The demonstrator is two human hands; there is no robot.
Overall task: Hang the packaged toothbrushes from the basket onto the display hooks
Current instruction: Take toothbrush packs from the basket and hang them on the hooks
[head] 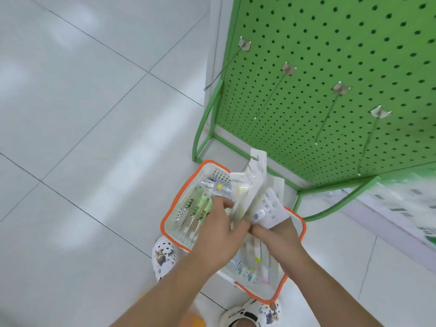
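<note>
Here, left hand point(218, 228), right hand point(274, 234) gripping toothbrush packs point(253, 185)

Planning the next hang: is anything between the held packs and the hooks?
Nothing visible. Both hands, left hand and right hand, hold packs over the basket; the hooks on the pegboard are bare.

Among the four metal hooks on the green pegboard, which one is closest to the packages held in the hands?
The rightmost hook, lowest in the picture: its tip ends nearest the raised toothbrush packages. The other three hooks sit further up and left.
</note>
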